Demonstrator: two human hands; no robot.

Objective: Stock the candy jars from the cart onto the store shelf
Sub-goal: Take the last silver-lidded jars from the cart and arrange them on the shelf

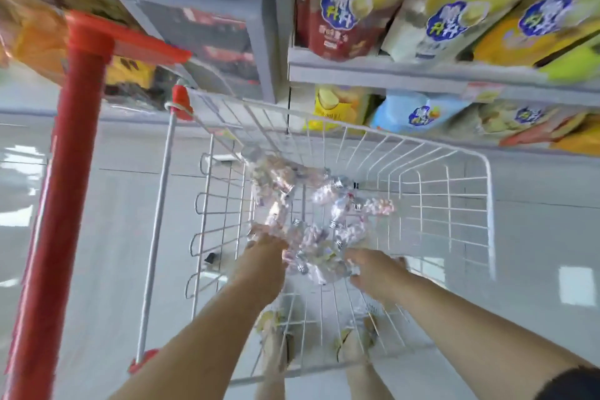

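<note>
Candy jars lie heaped loose down the middle of the cart basket, toward its near edge. They're tipped, not stood up, so I'd judge each needs a two-sided grab. Both arms are down in the basket. Left hand is at the pile's left side and right hand at its right, bracketing the nearest jar, and both look in contact with it. Blur hides the finger curl, so I can't tell whether either hand has closed. Shelf beyond the cart's far right corner carries snack bags; I see no jars there.
</note>
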